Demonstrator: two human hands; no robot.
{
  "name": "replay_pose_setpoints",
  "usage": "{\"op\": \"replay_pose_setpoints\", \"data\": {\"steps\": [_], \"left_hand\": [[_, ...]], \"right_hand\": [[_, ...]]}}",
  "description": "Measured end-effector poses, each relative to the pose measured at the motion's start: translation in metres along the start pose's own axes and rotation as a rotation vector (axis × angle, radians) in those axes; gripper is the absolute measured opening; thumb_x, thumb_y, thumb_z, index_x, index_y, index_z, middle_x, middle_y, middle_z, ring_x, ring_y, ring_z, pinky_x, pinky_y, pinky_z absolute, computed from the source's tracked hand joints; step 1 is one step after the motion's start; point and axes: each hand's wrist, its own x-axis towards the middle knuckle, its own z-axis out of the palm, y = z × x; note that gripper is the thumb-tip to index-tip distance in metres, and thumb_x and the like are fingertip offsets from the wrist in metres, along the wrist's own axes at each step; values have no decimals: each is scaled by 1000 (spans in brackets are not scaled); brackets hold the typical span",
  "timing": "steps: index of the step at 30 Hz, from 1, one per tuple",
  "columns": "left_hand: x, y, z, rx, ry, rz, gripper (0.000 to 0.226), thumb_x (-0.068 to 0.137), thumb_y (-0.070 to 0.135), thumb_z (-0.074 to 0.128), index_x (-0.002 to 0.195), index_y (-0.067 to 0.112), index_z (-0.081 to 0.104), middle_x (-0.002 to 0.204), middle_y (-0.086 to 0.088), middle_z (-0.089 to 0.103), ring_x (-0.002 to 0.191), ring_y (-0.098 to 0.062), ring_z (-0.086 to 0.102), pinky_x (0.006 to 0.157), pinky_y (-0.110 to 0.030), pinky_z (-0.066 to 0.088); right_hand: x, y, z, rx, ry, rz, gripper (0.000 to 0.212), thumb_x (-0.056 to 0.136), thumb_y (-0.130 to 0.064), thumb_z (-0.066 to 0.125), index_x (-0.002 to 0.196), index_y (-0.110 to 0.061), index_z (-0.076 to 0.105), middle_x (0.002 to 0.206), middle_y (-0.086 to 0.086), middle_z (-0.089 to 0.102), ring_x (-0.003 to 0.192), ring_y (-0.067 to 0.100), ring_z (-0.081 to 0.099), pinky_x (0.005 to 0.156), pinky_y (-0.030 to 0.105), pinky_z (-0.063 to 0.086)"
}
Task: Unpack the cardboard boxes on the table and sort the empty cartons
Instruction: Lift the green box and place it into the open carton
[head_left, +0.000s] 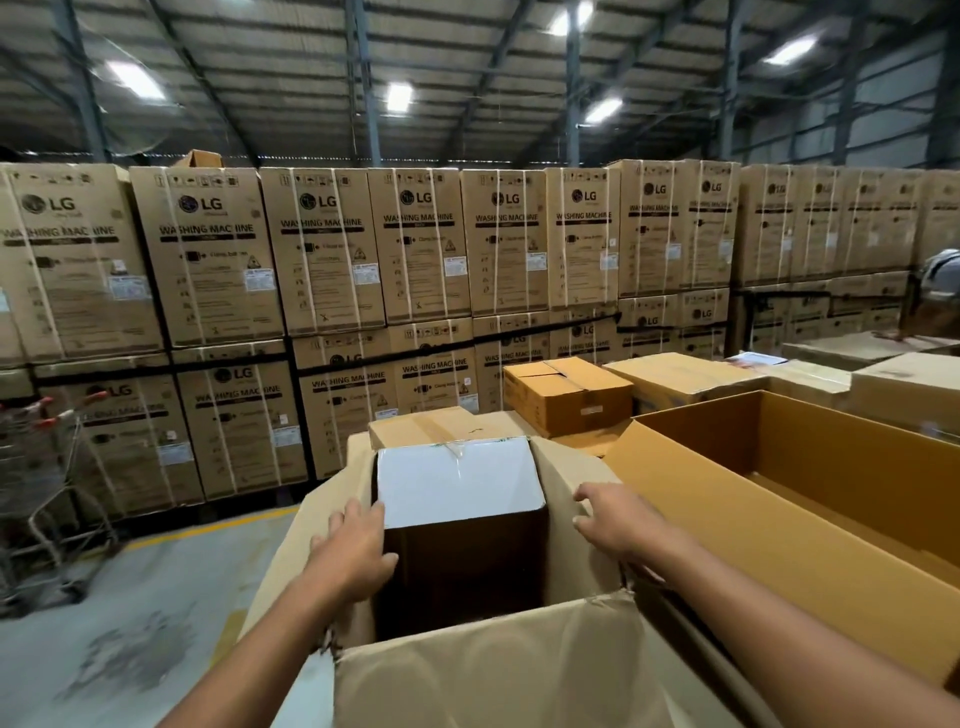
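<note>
**Edges and clearance.** Open carton (493, 670), lower centre of the frame, all flaps folded outward. Inside it stands an inner box (457, 480), dark sides, white taped top, rising above the carton's rim. It sits tight to the left wall and the far wall, with a gap at the near side and on the right. Large empty carton (779, 519) lies just beside, right of frame, open at the top and touching the open carton's right flap.

**Grips.** Left grip (353, 551) clasps the inner box's near left corner, thumb on the dark front face, fingers round the left side. Right grip (618, 525) rests on the open carton's right flap, fingers bent (whether they actually clasp the flap cannot be told).

**Surface and room.** The table is hidden under cartons. Behind the open carton sit a sealed carton (431, 426) and an orange-brown carton (571, 395), with more to the right. Washing machine cartons (208, 249) are stacked in a strapped wall across the middle of the frame. Trolley (47, 467) at far left. Concrete floor (130, 623), lower left, with a yellow line (208, 530). Another person (940, 291) at the right edge. Roof lights (399, 97) above.
</note>
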Motion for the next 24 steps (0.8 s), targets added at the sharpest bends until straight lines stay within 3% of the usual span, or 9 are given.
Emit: {"op": "replay_pose_setpoints", "data": {"steps": [5, 7, 9, 11, 15, 18, 21, 22, 24], "left_hand": [[59, 16, 6, 215, -18, 116, 101, 90, 61, 56, 159, 20, -5, 165, -14, -10, 153, -32, -10, 122, -57, 7], [81, 20, 11, 291, -20, 151, 118, 82, 69, 61, 157, 21, -15, 163, -15, -20, 150, -34, -21, 122, -57, 0], [101, 23, 18, 395, -36, 176, 135, 71, 75, 68, 154, 22, -25, 159, -14, -31, 145, -38, -31, 118, -61, -7], [116, 26, 23, 497, -13, 202, 146, 63, 76, 73, 151, 22, -30, 152, -14, -41, 143, -41, -33, 116, -66, -8], [137, 31, 29, 606, -13, 199, 145, 67, 65, 78, 149, 22, -35, 146, -16, -47, 142, -46, -32, 113, -72, -7], [143, 29, 27, 576, -56, 175, 126, 81, 47, 72, 151, 26, -31, 160, -18, -29, 148, -48, -16, 115, -70, 4], [142, 30, 11, 486, -127, 176, 104, 87, 33, 62, 156, 27, -16, 165, -15, -7, 150, -44, 5, 118, -62, 13], [142, 31, 3, 411, -137, 176, 97, 87, 29, 59, 158, 26, -6, 166, -12, 3, 150, -40, 12, 120, -56, 18], [145, 30, -17, 183, -71, 171, 77, 85, 24, 55, 155, 27, 25, 159, -4, 31, 144, -26, 33, 117, -42, 32]], "right_hand": [[68, -11, 23, -164, -22, -162, 60, 91, -40, 60, 146, -22, 44, 143, 8, 44, 134, 29, 39, 106, 44, 43], [99, -16, 34, -257, -57, -218, 81, 86, -53, 66, 153, -25, 31, 158, 13, 23, 146, 34, 22, 114, 53, 34], [125, -21, 43, -375, -117, -267, 108, 77, -67, 69, 158, -27, 11, 165, 15, -5, 151, 40, -3, 117, 63, 16], [146, -27, 50, -482, -141, -331, 129, 68, -76, 70, 158, -27, -8, 163, 15, -23, 149, 42, -21, 114, 69, 1], [174, -39, 74, -640, -108, -447, 143, 63, -78, 73, 153, -26, -25, 157, 15, -37, 143, 44, -32, 108, 74, -12], [190, -47, 81, -653, -121, -470, 138, 70, -63, 78, 153, -25, -26, 158, 17, -35, 144, 47, -28, 108, 75, -8], [196, -54, 73, -607, -203, -481, 121, 81, -46, 76, 156, -25, -17, 163, 16, -21, 149, 48, -12, 113, 72, 7], [197, -57, 66, -564, -235, -470, 111, 83, -40, 73, 157, -25, -9, 165, 15, -9, 149, 47, 1, 115, 67, 17], [199, -61, 41, -440, -216, -485, 77, 85, -31, 65, 152, -28, 26, 154, 12, 34, 136, 38, 39, 107, 55, 41]]}}
